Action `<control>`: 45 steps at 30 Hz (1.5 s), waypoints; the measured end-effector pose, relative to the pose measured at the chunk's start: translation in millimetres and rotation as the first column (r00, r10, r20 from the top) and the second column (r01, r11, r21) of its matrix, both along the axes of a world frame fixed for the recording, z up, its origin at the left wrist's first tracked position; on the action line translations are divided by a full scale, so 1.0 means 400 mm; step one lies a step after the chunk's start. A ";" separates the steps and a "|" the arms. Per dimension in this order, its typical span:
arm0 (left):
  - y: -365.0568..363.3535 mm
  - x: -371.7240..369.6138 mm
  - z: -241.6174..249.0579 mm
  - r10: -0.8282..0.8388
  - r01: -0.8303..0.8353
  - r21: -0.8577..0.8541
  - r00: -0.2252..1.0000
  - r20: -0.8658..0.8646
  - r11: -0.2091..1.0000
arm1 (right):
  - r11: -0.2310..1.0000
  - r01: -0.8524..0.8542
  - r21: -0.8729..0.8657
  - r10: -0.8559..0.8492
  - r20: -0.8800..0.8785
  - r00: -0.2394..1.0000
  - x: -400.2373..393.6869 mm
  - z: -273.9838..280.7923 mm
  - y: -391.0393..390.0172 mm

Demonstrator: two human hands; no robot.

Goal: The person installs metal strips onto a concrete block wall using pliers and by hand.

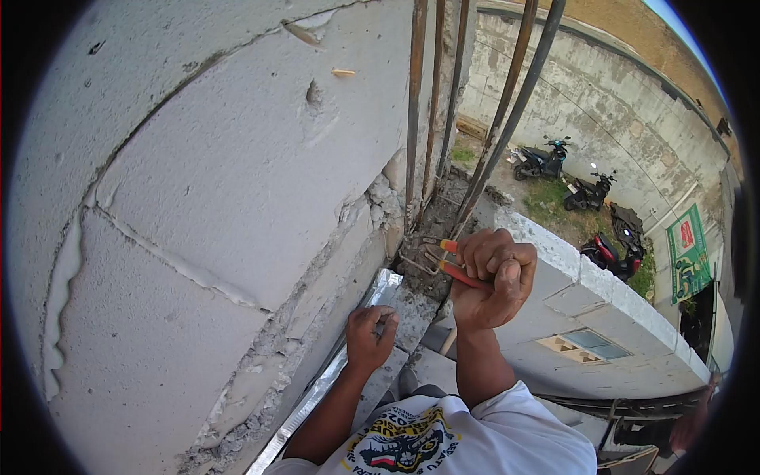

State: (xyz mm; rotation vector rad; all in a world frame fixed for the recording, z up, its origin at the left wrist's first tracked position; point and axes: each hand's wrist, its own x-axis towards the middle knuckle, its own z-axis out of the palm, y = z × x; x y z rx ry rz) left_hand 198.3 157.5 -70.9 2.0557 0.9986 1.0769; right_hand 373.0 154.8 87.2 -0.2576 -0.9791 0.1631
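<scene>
My right hand (495,277) is wrapped around the red-orange handles of a pair of pincers (463,275). The metal head of the pincers points left, beside a bent thin metal rod (413,264) at the foot of the column; whether its jaws grip anything is too small to tell. Several tall steel rebars (416,103) rise from rough concrete (431,289) just beyond this hand. My left hand (372,336) is closed in a loose fist, fingers curled and thumb against them, above a shiny foil-like strip (385,279). What it holds, if anything, is hidden.
A pale block wall (237,174) with rough mortar joints fills the left. At right, a lower block wall (586,293) has a drop beyond it, with parked motorbikes (542,161) and a green banner (689,253) below. Part of another person (693,423) shows at lower right.
</scene>
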 end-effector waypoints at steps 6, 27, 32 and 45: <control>-0.004 -0.002 0.005 -0.001 0.003 -0.040 0.999 0.043 0.999 | 0.878 0.256 -0.404 -0.096 0.377 0.921 -0.044 -0.155 0.043; 0.001 0.006 0.009 0.002 -0.004 0.051 0.999 0.037 0.999 | 0.835 0.398 -0.380 -0.334 0.225 0.915 -0.004 -0.127 0.097; 0.000 0.003 0.004 0.005 -0.004 -0.023 0.999 0.034 1.000 | 0.925 0.259 -0.277 -0.253 0.058 0.966 0.006 -0.112 0.092; 0.002 0.005 -0.006 0.003 -0.004 0.050 1.000 0.027 0.999 | 0.987 0.031 -0.158 -0.019 0.072 0.997 -0.053 -0.080 0.023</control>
